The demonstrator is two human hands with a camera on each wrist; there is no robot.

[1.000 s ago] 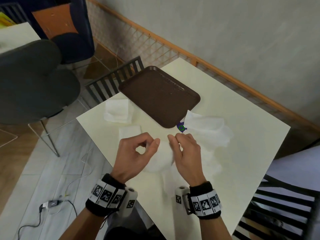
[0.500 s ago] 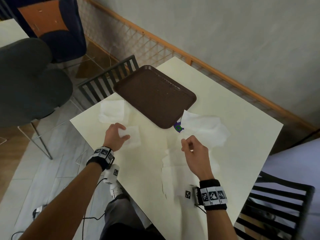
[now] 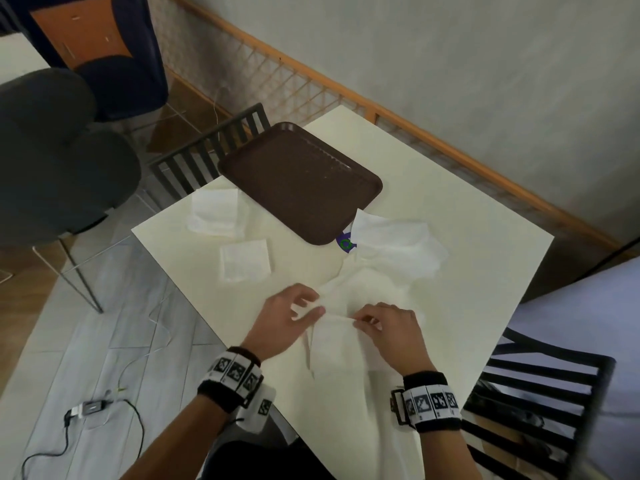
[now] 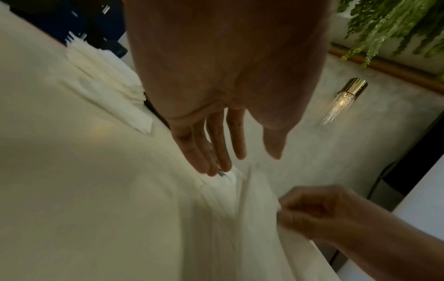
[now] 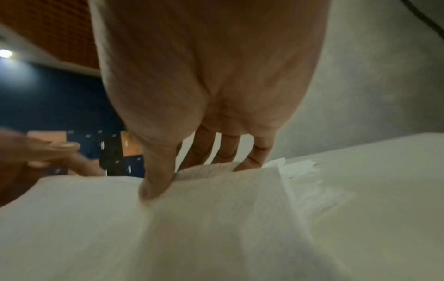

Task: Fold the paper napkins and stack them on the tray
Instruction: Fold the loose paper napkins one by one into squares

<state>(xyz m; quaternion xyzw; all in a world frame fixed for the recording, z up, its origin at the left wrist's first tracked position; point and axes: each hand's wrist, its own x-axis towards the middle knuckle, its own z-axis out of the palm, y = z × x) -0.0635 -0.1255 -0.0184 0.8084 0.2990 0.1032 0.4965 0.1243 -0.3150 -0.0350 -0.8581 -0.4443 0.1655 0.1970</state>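
My right hand [image 3: 388,327] pinches the raised top edge of a white napkin [image 3: 341,344], thumb in front and fingers behind; the napkin lies on the near part of the cream table [image 3: 485,271]. My left hand [image 3: 287,317] is relaxed, fingers straight, fingertips [image 4: 216,167] at the same edge; I cannot tell whether they touch it. The brown tray [image 3: 298,178] sits at the far left corner. A small folded napkin [image 3: 245,259] lies left of my hands, a crumpled pile [image 3: 398,247] just right of the tray, another napkin [image 3: 216,211] by the tray's left side.
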